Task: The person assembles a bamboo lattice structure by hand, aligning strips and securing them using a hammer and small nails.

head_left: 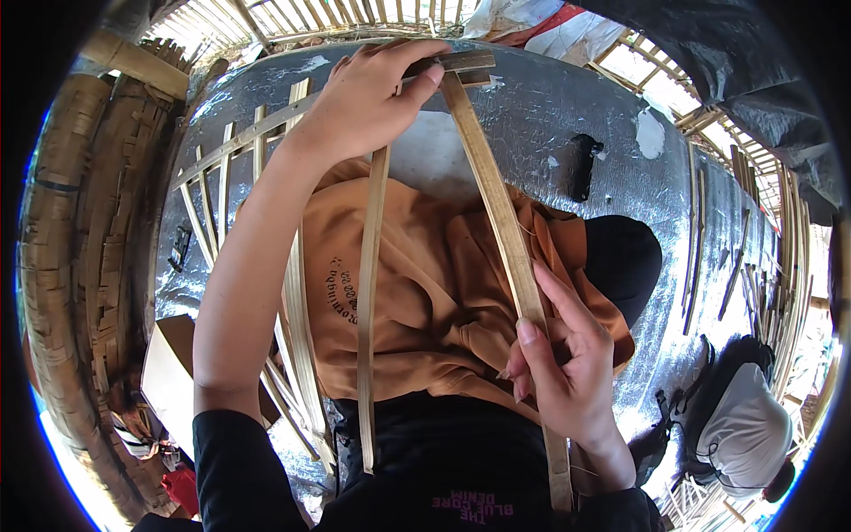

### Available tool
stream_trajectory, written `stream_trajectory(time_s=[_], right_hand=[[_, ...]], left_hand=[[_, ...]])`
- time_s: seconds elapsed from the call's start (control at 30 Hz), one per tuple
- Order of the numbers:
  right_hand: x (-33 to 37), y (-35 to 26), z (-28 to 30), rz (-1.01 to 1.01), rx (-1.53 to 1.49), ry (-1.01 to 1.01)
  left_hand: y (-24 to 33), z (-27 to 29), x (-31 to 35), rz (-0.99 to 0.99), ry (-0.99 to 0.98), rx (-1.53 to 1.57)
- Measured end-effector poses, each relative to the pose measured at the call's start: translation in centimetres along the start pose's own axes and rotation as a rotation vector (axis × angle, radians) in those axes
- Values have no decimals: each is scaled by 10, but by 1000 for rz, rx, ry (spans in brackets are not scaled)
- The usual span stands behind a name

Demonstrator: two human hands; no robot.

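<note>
My left hand [377, 97] is closed on a grey-brown crosswise bamboo slat [465, 62] at the far side, its thumb near the top of a long bamboo strip [487, 182]. My right hand [567, 355] grips that long strip lower down, thumb on its face. The strip slants from the crosspiece toward my body. Another bamboo strip [372, 266] hangs from under my left hand over the orange-brown cloth [425, 293] on my lap. More upright strips [297, 310] run along the crosspiece to the left, partly hidden by my left forearm.
A silvery foil-like sheet [532, 106] covers the surface around me. A black object [582, 167] lies on it at the right. Stacked bamboo [80, 266] lines the left, beside a cardboard box [168, 372]. A grey-white bundle [745, 430] and thin strips lie at the right.
</note>
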State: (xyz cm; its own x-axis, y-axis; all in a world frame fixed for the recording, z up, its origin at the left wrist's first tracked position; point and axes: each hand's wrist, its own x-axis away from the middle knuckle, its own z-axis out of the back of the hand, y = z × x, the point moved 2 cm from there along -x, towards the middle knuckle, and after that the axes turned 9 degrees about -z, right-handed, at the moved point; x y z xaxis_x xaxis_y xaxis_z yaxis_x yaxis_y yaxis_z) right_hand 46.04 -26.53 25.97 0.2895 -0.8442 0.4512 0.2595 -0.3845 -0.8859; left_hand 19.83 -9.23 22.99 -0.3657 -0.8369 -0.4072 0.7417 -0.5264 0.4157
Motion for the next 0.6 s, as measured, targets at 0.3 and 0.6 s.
stream_trajectory(time_s=[0.3,0.6], right_hand=[[-18,5,-7,-33,-458,-203],[-137,-23,-18,-53,-634,-352]], left_hand=[[-2,-1,-16,157,-122,-20],[-12,-3,-17,101,-103,84]])
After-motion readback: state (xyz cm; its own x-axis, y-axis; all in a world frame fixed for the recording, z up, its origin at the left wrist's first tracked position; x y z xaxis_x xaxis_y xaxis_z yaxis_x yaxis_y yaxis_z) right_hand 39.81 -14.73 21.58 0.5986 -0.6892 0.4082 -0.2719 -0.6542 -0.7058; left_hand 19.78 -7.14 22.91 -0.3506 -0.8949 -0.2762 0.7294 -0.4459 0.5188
